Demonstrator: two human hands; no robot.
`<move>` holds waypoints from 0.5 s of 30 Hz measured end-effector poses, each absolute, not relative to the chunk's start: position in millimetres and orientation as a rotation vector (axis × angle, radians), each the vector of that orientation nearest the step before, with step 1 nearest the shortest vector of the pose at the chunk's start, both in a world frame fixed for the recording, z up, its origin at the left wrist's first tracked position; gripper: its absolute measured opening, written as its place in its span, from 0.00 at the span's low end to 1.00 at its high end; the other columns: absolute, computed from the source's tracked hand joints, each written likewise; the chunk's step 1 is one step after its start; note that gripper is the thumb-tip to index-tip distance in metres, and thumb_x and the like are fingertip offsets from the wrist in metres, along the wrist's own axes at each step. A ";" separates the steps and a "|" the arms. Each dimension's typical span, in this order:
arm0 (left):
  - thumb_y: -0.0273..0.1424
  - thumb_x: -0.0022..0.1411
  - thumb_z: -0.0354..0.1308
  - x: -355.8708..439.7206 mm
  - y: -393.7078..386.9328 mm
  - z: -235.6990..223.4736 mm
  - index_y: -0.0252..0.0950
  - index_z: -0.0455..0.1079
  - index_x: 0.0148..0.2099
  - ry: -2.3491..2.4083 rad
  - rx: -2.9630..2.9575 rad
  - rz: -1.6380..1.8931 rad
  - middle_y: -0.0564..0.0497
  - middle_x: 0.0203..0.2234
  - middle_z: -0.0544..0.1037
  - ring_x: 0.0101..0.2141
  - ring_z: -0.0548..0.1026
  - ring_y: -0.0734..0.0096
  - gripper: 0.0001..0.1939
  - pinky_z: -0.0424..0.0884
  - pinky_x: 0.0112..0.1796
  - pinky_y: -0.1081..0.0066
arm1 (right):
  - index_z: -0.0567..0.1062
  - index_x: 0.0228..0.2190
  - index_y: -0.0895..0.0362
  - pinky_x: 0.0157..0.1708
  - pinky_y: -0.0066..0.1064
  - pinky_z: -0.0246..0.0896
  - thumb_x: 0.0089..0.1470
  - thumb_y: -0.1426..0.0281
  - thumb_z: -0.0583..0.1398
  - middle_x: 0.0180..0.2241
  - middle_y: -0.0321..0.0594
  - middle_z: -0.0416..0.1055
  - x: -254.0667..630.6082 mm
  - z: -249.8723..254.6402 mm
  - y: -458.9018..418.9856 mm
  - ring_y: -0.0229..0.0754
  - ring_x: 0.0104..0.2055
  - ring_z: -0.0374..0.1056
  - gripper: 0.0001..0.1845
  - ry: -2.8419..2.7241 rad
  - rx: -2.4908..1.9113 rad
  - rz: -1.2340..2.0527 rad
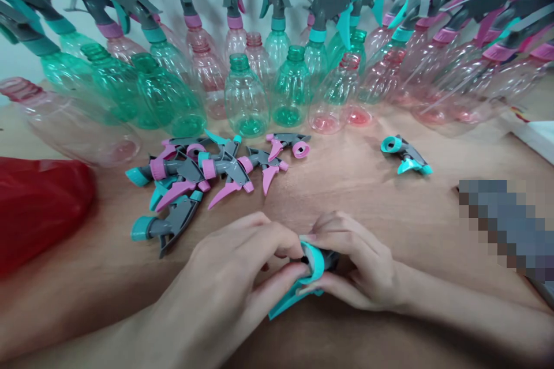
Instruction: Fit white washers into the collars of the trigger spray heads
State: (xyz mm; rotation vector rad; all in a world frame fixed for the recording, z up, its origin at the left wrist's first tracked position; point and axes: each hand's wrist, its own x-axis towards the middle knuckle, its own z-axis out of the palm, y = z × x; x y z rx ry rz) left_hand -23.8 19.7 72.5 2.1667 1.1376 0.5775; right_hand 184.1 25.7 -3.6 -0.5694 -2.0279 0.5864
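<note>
Left hand [234, 259] and right hand [357, 259] are gripping one ring-collared plastic sprayer [319, 262]; one grey-and-teal sprayer [405, 153] is lying beyond.

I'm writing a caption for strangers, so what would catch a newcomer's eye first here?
Probably the crowd of see-through green and pink bottles across the back, many topped with spray heads. A bright red item stands out at the left edge. At front centre, the left hand and right hand hold a grey-and-turquoise sprayer.
</note>
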 end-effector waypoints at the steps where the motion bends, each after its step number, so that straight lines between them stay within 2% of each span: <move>1: 0.27 0.61 0.60 -23.2 18.6 72.3 0.42 0.65 0.36 1.153 2.148 0.589 0.62 0.27 0.70 0.27 0.69 0.81 0.06 0.64 0.27 0.81 | 0.66 0.49 0.63 0.34 0.37 0.69 0.58 0.67 0.60 0.32 0.46 0.71 184.1 -3.9 25.4 0.43 0.34 0.69 0.20 -2.028 -0.568 0.589; 6: 0.25 0.62 0.58 -21.5 15.7 71.6 0.41 0.64 0.35 1.076 2.108 0.567 0.61 0.28 0.69 0.28 0.70 0.81 0.07 0.64 0.29 0.80 | 0.64 0.51 0.62 0.34 0.39 0.70 0.58 0.65 0.59 0.33 0.46 0.70 183.1 -7.0 23.8 0.44 0.36 0.69 0.22 -2.027 -0.523 0.572; 10: 0.25 0.66 0.55 -24.6 14.7 68.9 0.42 0.64 0.39 0.987 2.123 0.523 0.60 0.32 0.71 0.33 0.71 0.80 0.05 0.66 0.34 0.81 | 0.64 0.51 0.62 0.33 0.38 0.70 0.59 0.65 0.58 0.32 0.45 0.69 182.0 -7.8 23.9 0.44 0.35 0.68 0.21 -2.014 -0.498 0.554; 13: 0.28 0.69 0.51 -25.2 15.3 69.6 0.41 0.64 0.41 0.963 2.280 0.530 0.58 0.32 0.73 0.33 0.71 0.76 0.03 0.67 0.33 0.78 | 0.64 0.50 0.63 0.34 0.38 0.70 0.60 0.65 0.57 0.32 0.46 0.69 182.0 -6.9 24.2 0.45 0.35 0.68 0.20 -2.035 -0.533 0.527; 15: 0.32 0.72 0.42 -23.3 16.2 72.0 0.39 0.66 0.41 0.968 2.452 0.541 0.55 0.30 0.74 0.31 0.71 0.73 0.12 0.66 0.29 0.75 | 0.64 0.51 0.64 0.34 0.38 0.70 0.60 0.66 0.57 0.33 0.47 0.69 182.2 -6.2 24.0 0.45 0.36 0.68 0.20 -2.058 -0.557 0.501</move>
